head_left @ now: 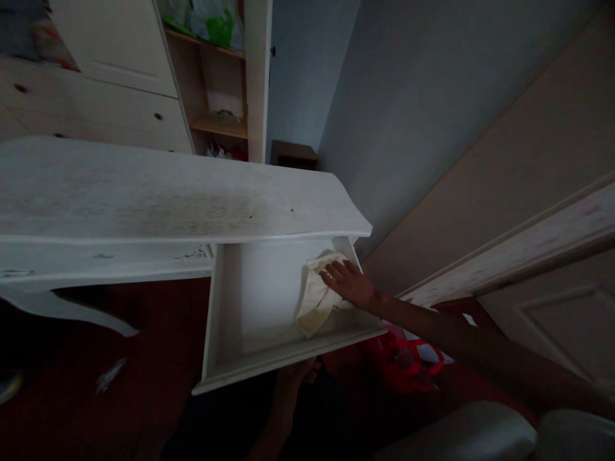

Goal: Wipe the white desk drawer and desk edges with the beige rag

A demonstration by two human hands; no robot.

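Observation:
A white drawer (pixel 225 307) stands pulled out from a worn white table (pixel 168 202). Inside it, at the right, lies a cream cloth (pixel 314 307). My right hand (pixel 348 283) rests flat on that cloth, fingers stretched out and pressing it against the drawer's right side. My left hand (pixel 300 371) reaches up from below and is closed on the drawer's front edge (pixel 288 360), seen only dimly in shadow.
A red bag (pixel 408 365) lies on the dark red floor to the right of the drawer. A white door (pixel 552 269) stands at the right. Behind the table are white cupboards and an open shelf (pixel 218 121). A grey wall fills the corner.

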